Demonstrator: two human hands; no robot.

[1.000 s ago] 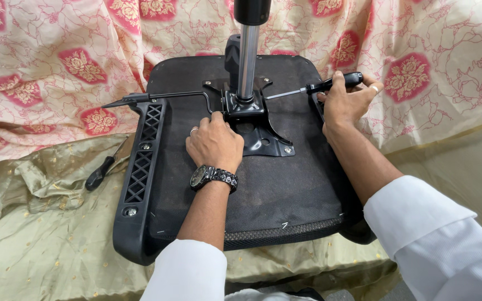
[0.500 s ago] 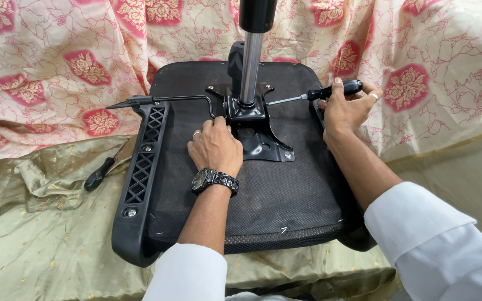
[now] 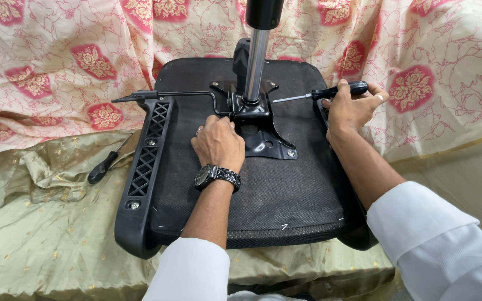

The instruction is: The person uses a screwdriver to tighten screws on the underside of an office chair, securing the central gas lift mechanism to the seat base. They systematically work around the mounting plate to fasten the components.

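An upturned black office chair seat [image 3: 285, 189] lies on the cloth, its metal mechanism plate [image 3: 263, 139] and chrome gas cylinder [image 3: 255, 61] rising from the middle. My left hand [image 3: 218, 142], wearing a wristwatch, rests palm-down on the seat, fingers against the plate's left side. My right hand [image 3: 350, 108] grips the black handle of a screwdriver [image 3: 330, 92], whose shaft points left to the mechanism's base. A thin lever [image 3: 168, 95] sticks out to the left.
A black plastic armrest [image 3: 143, 167] runs along the seat's left edge. A second black-handled tool [image 3: 104, 167] lies on the olive-gold cloth [image 3: 40, 223] to the left. Pink floral fabric [image 3: 57, 56] drapes behind.
The view has shifted slightly. Both hands stay in nearly the same places, the right still holding the screwdriver at the mechanism.
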